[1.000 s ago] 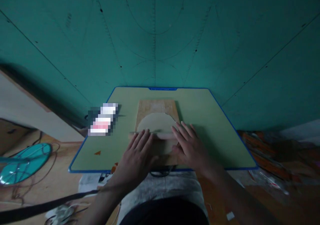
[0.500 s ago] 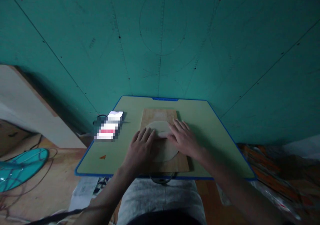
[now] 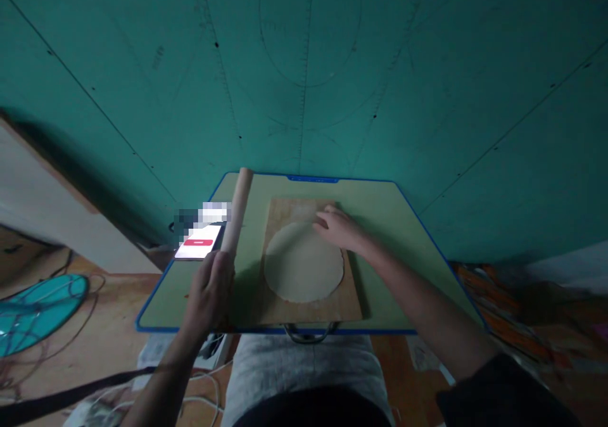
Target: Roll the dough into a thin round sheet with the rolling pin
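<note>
A thin, round sheet of rolled dough (image 3: 304,268) lies flat on a wooden board (image 3: 350,310) with a metal handle at its near end. Left of the board, my left hand (image 3: 216,284) is closed around the lower end of a wooden rolling pin (image 3: 239,205), which is tilted upward and away from me. My right hand (image 3: 338,225) is at the far right edge of the dough, beside a floury patch on the board. Its fingers are curled in toward the thumb, and whatever is between them is too small to make out.
The board rests on a small pale-green table (image 3: 399,224) with a blue rim. A lit phone (image 3: 197,243) lies at its left side, close to the rolling pin. A green wall (image 3: 304,97) stands behind the table. Cables (image 3: 204,395) trail over the floor at the left.
The rolling pin has come off the dough and is now held up at the left in my left hand alone. My right hand has let go of it and shifted toward the dough's far edge.
</note>
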A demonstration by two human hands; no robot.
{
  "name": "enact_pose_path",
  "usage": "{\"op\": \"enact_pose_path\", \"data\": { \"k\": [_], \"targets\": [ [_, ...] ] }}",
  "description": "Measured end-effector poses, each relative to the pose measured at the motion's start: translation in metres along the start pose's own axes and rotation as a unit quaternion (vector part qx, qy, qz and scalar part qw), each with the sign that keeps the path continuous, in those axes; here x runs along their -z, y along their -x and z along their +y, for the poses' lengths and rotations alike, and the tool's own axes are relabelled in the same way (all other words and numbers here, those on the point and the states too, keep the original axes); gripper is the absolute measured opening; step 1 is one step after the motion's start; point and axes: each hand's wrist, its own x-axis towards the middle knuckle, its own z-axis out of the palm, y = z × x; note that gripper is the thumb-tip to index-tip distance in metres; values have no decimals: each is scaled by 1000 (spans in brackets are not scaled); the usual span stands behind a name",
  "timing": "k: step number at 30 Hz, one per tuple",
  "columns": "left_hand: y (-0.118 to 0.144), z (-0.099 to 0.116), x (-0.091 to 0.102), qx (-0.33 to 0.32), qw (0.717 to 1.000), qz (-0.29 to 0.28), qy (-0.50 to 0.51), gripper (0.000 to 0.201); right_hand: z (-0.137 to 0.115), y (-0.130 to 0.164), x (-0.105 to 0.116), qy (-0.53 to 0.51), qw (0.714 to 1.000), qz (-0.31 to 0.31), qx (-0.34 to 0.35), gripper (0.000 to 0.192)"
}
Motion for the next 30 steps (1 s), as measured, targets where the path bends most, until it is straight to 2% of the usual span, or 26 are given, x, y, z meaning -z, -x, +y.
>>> {"op": "enact_pose_path", "data": {
  "k": [3,6,10,14,19,22,26,28,30],
  "targets": [
    [7,-1,-4,32,997,0,70,55,-10,-3,-8,29,999,-5,-16,23],
    [9,4,-6,70,990,28,122,56,-14,-2,-8,16,999,15,-29,17],
    [10,11,-7,96,980,46,168,47,-9,-9,-6,-77,996,21,-47,6],
    [12,16,-8,106,978,51,175,40,-2,-20,-10,-179,981,-22,-75,6],
    [12,12,-10,114,973,62,188,41,0,-23,-7,-213,975,-47,-35,15],
    [12,8,-10,107,975,63,187,45,-1,-24,10,-252,966,-47,-15,13],
    [12,10,-9,113,979,46,166,52,-7,-26,54,-308,950,-3,50,16],
    [12,14,-9,122,976,54,172,54,-16,-24,79,-272,956,44,96,16],
    [13,16,-9,128,974,64,177,55,-28,-17,97,-184,970,88,130,14]
  ]
}}
